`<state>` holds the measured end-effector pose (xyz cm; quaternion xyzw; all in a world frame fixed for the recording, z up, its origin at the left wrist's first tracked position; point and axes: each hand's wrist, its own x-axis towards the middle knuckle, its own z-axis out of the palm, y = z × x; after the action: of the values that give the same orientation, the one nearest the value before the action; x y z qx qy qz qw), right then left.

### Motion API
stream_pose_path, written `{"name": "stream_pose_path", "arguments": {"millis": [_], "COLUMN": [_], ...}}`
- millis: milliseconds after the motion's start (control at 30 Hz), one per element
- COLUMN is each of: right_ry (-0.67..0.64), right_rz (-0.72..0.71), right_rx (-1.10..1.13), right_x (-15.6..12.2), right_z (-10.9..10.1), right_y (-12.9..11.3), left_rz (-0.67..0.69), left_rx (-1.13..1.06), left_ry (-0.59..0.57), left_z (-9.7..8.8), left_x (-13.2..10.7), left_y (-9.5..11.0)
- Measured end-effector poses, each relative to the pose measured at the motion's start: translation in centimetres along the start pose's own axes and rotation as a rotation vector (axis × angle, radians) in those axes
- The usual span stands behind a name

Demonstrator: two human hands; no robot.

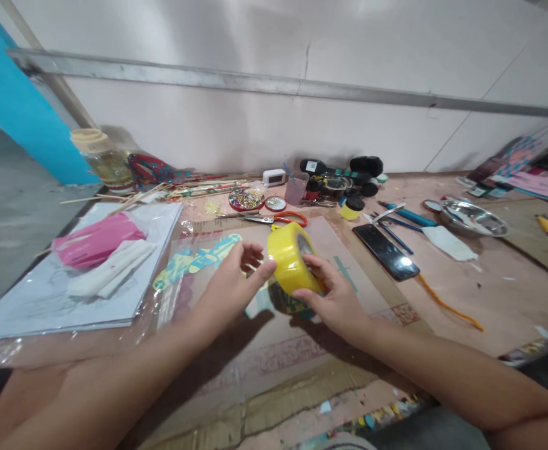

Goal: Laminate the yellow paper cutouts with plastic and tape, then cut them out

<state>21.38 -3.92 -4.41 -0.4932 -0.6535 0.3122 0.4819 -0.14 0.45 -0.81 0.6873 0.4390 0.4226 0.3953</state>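
A roll of yellow packing tape (287, 255) is held tilted above the work surface. My right hand (333, 290) grips it from the right, with the thumb below and fingers at the core. To the left of the roll is my left hand (243, 272), its fingers loosely curled and apart from the thumb. The left thumb tip reaches the roll's edge; whether it touches cannot be made out. Under the hands lies a clear plastic sheet (255, 375) over cardboard. Blue and yellow patterned cutouts (199, 259) lie left of the roll, and more pieces below it are partly hidden.
Orange-handled scissors (290, 218) lie behind the roll. A black phone (386, 251), pens and a metal bowl (473, 217) are at right. Paper sheets (114, 312) with a pink piece (98, 240) sit at left. A jar (102, 159), sequin dish (246, 199) and paint pots line the back.
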Motion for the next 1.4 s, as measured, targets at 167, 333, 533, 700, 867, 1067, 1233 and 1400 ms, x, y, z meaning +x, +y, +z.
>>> {"name": "stream_pose_path", "arguments": {"millis": [167, 333, 533, 700, 867, 1067, 1233, 1400], "right_ry": [-0.027, -0.157, -0.211, -0.244, -0.253, -0.25, -0.237, -0.249], "right_rz": [-0.074, -0.212, -0.27, -0.325, -0.346, -0.336, -0.366, -0.389], "right_rx": [-0.075, -0.241, -0.294, -0.296, -0.307, -0.314, -0.341, -0.353], "right_x": [-0.6, 0.0, 0.1, -0.1, 0.1, 0.1, 0.1, 0.2], "right_z": [0.1, -0.3, 0.0, 0.2, 0.2, 0.2, 0.2, 0.3], "right_y": [1.1, 0.4, 0.1, 0.3, -0.1, -0.1, -0.2, -0.1], "left_rz": [-0.45, -0.397, -0.48, -0.593, -0.555, -0.558, -0.536, -0.529], "left_rx": [-0.534, -0.562, -0.711, -0.916, -0.918, -0.916, -0.805, -0.763], "left_ry": [-0.271, -0.252, -0.402, -0.454, -0.457, -0.396, -0.374, -0.377], "left_z": [0.9, 1.2, 1.2, 1.2, 1.7, 2.0, 2.0, 2.1], "left_x": [0.0, -0.6, -0.9, -1.0, -1.4, -1.8, -2.1, -2.1], "left_y": [0.4, 0.8, 0.9, 1.3, 1.5, 1.5, 1.3, 1.4]}}
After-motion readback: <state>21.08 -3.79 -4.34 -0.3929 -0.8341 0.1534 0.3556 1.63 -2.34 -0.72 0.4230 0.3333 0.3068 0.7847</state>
